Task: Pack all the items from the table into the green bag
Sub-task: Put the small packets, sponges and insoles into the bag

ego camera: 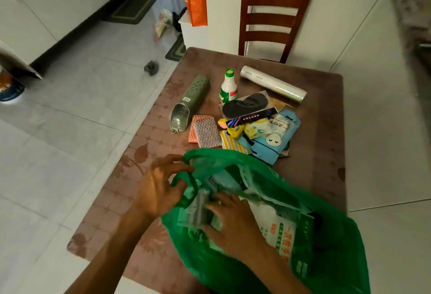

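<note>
White floor tiles surround a brown patterned surface (326,111), and the translucent green plastic bag (326,247) lies at its near edge, mouth gaping. Left hand (161,188) pinches the bag's rim by the handle loop, holding it open. Right hand (231,221) is down inside the mouth, fingers curled round a greyish packet (198,209). Beyond the bag, a heap of flat packets (265,130) with a dark sleep mask pack (245,104); left of that heap, a pink scouring pad (205,130) and a grey-green perforated tube (191,100). Farther off stand a white green-capped bottle (228,86) and a clear film roll (272,83).
</note>
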A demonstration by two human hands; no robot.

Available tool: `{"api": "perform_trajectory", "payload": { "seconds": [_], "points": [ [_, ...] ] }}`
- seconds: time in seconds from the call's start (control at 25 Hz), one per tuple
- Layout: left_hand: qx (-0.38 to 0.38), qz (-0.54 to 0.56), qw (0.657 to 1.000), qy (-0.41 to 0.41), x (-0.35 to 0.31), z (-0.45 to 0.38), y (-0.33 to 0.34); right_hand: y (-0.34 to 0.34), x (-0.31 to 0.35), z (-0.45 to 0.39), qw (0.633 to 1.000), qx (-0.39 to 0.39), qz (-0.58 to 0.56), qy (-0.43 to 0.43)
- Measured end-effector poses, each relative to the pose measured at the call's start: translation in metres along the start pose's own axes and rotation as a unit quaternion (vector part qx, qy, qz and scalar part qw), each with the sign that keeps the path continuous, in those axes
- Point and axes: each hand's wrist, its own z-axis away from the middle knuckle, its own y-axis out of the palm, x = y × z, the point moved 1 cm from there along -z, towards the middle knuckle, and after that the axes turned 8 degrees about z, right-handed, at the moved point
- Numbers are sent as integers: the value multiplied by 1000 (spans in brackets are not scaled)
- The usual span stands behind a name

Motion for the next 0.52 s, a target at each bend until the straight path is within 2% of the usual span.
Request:
{"api": "perform_trajectory", "payload": {
  "seconds": [0.04,0.12,0.2,0.28,0.36,0.44,0.52],
  "points": [
    [-19,73,997,-29,-3,-6,-2,-15,-8,2,997,-37,-73,2],
    [-49,194,977,-74,-10,-38,0,-42,-34,-11,977,-136,-152,58],
    [-31,170,979,-105,-12,-87,19,-56,-66,-41,963,-185,-145,132],
    [35,96,990,-97,-6,-140,52,-58,-94,-71,960,-160,-112,201],
    [147,-12,985,-87,8,-183,94,-54,-117,-94,951,-126,-97,265],
    [282,-121,946,-103,33,-212,134,-47,-138,-114,937,-111,-106,312],
    [354,-145,915,-129,60,-226,167,-40,-163,-140,924,-99,-94,358]
  ]
}}
